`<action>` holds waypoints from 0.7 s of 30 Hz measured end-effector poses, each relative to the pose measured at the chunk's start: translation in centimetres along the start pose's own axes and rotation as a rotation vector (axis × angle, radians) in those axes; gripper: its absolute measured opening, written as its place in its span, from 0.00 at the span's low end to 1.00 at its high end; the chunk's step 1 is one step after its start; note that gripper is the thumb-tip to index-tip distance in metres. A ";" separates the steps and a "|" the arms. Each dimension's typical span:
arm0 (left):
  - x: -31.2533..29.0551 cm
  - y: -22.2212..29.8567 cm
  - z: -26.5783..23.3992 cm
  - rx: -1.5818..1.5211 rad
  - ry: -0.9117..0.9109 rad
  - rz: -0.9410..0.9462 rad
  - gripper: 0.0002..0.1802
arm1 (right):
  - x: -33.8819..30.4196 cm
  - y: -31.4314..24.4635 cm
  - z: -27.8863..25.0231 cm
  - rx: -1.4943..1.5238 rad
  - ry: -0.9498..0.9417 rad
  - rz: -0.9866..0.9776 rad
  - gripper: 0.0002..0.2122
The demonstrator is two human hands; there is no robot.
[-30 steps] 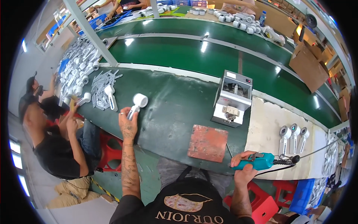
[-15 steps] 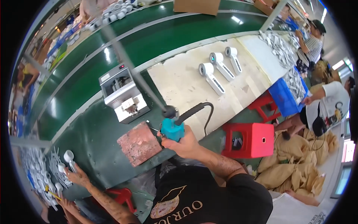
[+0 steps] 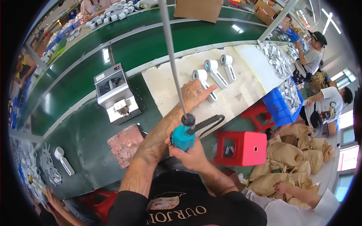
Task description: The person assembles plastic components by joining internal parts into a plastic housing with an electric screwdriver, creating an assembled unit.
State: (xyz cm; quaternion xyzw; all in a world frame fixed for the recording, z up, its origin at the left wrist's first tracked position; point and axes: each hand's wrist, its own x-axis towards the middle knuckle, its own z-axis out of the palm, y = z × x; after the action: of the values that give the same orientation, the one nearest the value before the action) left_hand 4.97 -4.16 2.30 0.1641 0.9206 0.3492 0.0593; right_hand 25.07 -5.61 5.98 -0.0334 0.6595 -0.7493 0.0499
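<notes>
My right hand [image 3: 187,153] is closed around a teal electric screwdriver [image 3: 183,139], held upright under a long grey rod with a black cable at its top. My left arm crosses in front of it, and my left hand [image 3: 195,92] lies over the nearest of three white handheld fans [image 3: 200,75], thumb spread out; its other fingers are partly hidden. That fan's handle shows past the thumb. The middle fan [image 3: 217,73] and the far one [image 3: 228,67] lie beside it. Another white fan [image 3: 64,161] rests on the green table at the left.
A grey metal machine [image 3: 117,94] with a red display stands left of my arm. Beside it lies a worn reddish pad [image 3: 124,145]. A red stool [image 3: 241,148] and a blue crate [image 3: 283,101] of grey parts are at the right. People work nearby.
My left hand has left the fan at the far left and come across to the nearest of the three fans. That left fan now lies alone. My right hand still holds the screwdriver.
</notes>
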 end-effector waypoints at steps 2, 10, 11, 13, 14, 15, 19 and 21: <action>1.3 0.8 1.3 0.052 -0.040 -0.069 0.43 | -0.9 0.5 -0.6 -0.011 0.007 -0.030 0.19; -1.9 -5.2 -1.3 -0.100 0.147 0.092 0.19 | -0.1 -0.7 -1.4 -0.054 0.111 -0.037 0.16; -3.4 -6.3 -2.6 -0.127 0.181 0.140 0.18 | 0.4 -0.7 -1.7 -0.045 0.132 -0.041 0.16; -7.6 -7.1 -5.7 -0.161 0.264 0.298 0.16 | 1.7 -0.2 -1.5 -0.003 0.225 -0.149 0.16; -9.6 -7.6 -7.0 -0.167 0.277 0.285 0.15 | 2.5 0.0 -1.2 -0.011 0.237 -0.173 0.18; -11.6 -8.3 -8.2 -0.146 0.322 0.337 0.13 | 3.0 0.1 -1.2 -0.018 0.248 -0.194 0.19; -18.5 -11.4 -11.7 -0.012 0.353 0.321 0.13 | 4.4 0.9 0.0 0.130 0.169 -0.247 0.25; -21.0 -12.7 -13.5 0.091 0.316 0.284 0.15 | 5.4 0.7 1.9 0.193 0.080 -0.273 0.28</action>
State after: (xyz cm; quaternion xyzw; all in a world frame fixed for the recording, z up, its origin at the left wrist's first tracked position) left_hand 18.35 -28.69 3.90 0.2377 0.9010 0.3335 -0.1429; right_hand 19.96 -8.25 5.47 -0.0878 0.5753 -0.8097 -0.0757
